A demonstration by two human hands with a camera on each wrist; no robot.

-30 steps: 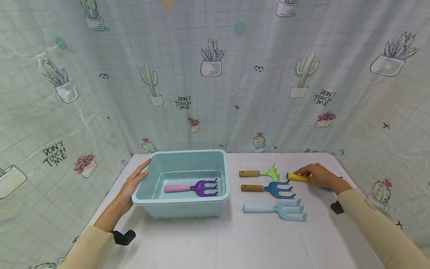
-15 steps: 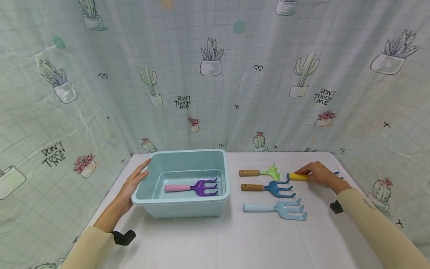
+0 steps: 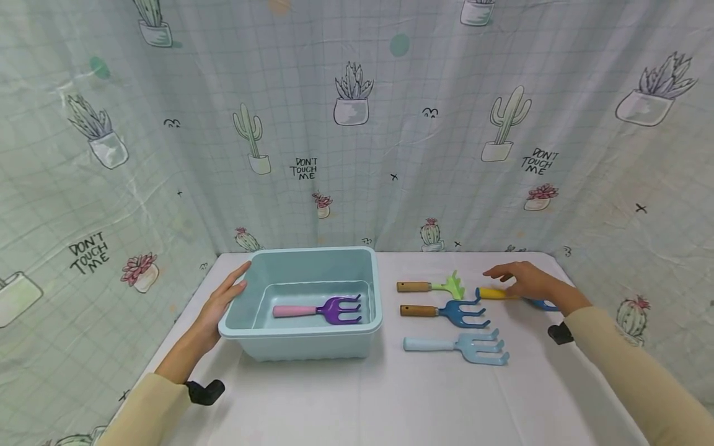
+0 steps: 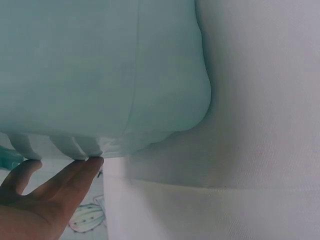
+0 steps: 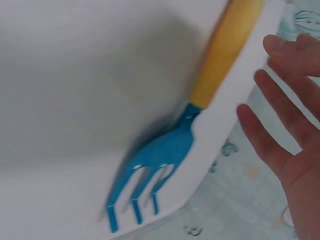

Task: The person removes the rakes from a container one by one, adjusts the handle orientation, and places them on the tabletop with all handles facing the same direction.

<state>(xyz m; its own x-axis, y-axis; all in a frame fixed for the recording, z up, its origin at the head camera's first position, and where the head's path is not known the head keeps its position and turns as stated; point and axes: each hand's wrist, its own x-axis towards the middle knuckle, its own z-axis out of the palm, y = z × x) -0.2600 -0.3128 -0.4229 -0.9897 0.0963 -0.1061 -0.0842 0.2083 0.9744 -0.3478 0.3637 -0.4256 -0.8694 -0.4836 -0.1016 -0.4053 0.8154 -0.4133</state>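
A hand rake with a yellow handle (image 3: 489,293) and blue tines lies on the table at the far right. My right hand (image 3: 527,280) hovers over it, fingers spread and apart from the handle. In the right wrist view, the whole blue head (image 5: 167,145) shows, with that hand off to the side. My left hand (image 3: 209,313) rests its extended fingers against the left side of a light blue plastic bin (image 3: 307,350). Inside the bin lies a hand rake with a pink handle and purple head (image 3: 337,311). The left wrist view shows fingertips touching the bin's ribbed wall (image 4: 75,147).
Between the bin and my right hand lie a green hand rake (image 3: 449,286) with a wooden handle, a dark blue one (image 3: 460,314) and a light blue one (image 3: 474,348). A cactus-print curtain (image 3: 357,155) encloses the white table (image 3: 390,402) at the back and sides.
My right hand has let go of the yellow handle and lifted slightly above it, its fingers opening. The left hand and the bin have stayed put.
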